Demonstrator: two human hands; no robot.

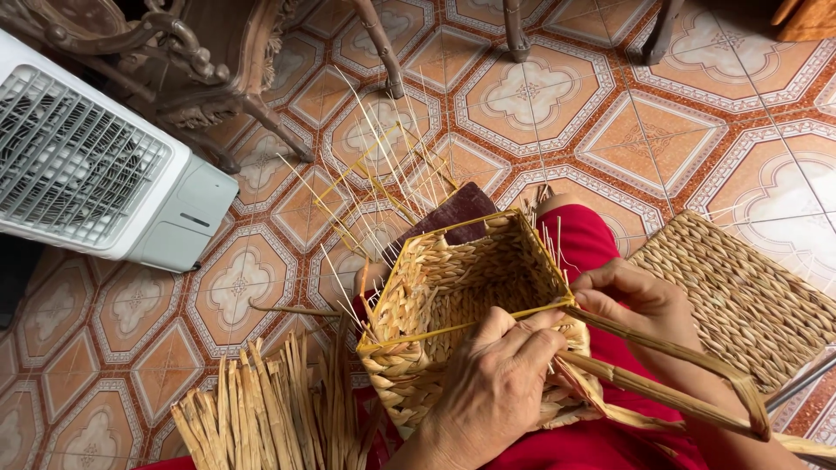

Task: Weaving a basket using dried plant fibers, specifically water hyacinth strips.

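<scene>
While the woven basket (453,296) rested on the lap at lower centre, the left hand (492,387) was closed on its near wall to steady it, and the right hand (631,300) pinched a long straw strand (662,374) at the rim, keeping it tight.

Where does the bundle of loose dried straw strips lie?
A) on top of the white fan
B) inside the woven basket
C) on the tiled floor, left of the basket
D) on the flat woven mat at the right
C: the dried straw strips lie on the tiled floor, left of the woven basket that both hands hold.
</scene>
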